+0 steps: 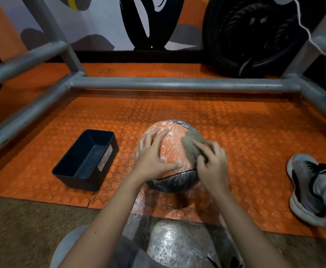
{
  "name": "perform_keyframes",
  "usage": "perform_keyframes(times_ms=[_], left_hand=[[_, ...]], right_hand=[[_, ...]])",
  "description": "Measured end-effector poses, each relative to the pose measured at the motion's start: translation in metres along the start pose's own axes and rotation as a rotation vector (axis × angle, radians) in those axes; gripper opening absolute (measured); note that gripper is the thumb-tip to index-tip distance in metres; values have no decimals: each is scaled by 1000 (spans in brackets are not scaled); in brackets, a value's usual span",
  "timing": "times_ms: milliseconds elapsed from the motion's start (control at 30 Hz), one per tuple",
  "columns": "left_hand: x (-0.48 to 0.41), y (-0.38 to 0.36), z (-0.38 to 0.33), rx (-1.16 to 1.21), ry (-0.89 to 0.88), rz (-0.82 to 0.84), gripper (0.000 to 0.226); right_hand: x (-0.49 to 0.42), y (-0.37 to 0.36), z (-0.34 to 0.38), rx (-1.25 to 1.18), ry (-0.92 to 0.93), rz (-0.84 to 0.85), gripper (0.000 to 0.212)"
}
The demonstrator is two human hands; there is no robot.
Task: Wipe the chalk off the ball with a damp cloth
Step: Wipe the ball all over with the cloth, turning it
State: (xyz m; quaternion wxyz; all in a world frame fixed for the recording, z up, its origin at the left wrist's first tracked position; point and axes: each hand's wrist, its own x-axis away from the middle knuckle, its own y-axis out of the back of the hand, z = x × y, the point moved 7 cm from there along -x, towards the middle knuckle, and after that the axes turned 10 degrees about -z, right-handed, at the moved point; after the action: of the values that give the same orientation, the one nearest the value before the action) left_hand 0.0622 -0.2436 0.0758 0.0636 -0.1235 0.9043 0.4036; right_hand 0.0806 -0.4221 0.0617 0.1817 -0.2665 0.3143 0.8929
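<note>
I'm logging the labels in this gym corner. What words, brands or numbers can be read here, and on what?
"WASTE BASKET": handwritten on the white label on the wall of the black bin.
Lettering on the dark band of the ball: too blurred to read.
Stamped mark on the floor mat beyond the far rail: too faint to read.

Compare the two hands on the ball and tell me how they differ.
The left hand is bare, while the right hand grips the cloth. The left hand lies spread and fairly flat; the right hand curls over the cloth. The left hand sits on the left side of the ball, the right hand on its right side. Both bear on the same chalk-flecked ball, the right hand through the cloth.
</note>
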Motion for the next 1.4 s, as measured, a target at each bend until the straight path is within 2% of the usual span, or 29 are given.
perform_keyframes(times_ms=[67, 133, 233, 300, 400, 433, 533, 600, 733, 800, 867, 900, 967, 1033, 1067, 1133, 1233, 1333, 1400], left_hand=[[1, 0, 1, -6, 0, 2, 101], [3, 0, 1, -10, 0, 4, 101], [3, 0, 3, -21, -16, 7, 100], [3, 0, 3, -36, -41, 9, 101], [1, 0, 1, -36, -77, 34, 100], [-1, 2, 0, -30, -87, 50, 100], [-4, 8, 0, -30, -93, 114, 101], [-9, 14, 1, -61, -84, 157, 102], [-22, 28, 6, -261, -75, 246, 101], [-25, 31, 2, -251, -62, 247, 96], [-22, 29, -6, -99, -29, 132, 84], [-20, 27, -7, -6, -6, 34, 74], [-15, 20, -4, 47, 21, -117, 56], [-10, 7, -1, -35, -7, -158, 50], [-11, 4, -1, -58, -26, -162, 49], [-18, 2, -2, -64, -44, -144, 49], [-21, 2, 0, -69, -74, -93, 52], [-17, 8, 6, -36, -98, -77, 54], [-16, 12, 11, -3, -98, -58, 55]], right_hand=[[1, 4, -42, 100, -289, 32, 40], [-11, 17, -49, 146, -365, 8, 41], [-40, 32, -7, -62, -196, -97, 42], [-41, 25, 22, -140, -42, -46, 45], [-10, 3, 16, -55, 73, 53, 44], [2, 0, -1, -23, 37, 43, 44], [15, 6, -67, 206, -263, 54, 39], [8, 14, -75, 244, -324, 46, 40], [-15, 19, -14, -30, -128, -129, 43], [-7, 7, 14, -80, 42, -104, 44], [20, -9, 21, -23, 195, -40, 45], [32, -13, 11, -20, 189, -28, 44], [38, -11, -25, -41, -37, -34, 43], [33, -3, -53, 58, -271, -21, 41], [26, 3, -57, 90, -318, -29, 39], [4, 14, -44, 26, -310, -116, 39], [-16, 19, -4, -125, -124, -193, 45], [0, -6, 10, -130, 12, -68, 46], [28, -19, -7, -43, 18, 10, 45]])
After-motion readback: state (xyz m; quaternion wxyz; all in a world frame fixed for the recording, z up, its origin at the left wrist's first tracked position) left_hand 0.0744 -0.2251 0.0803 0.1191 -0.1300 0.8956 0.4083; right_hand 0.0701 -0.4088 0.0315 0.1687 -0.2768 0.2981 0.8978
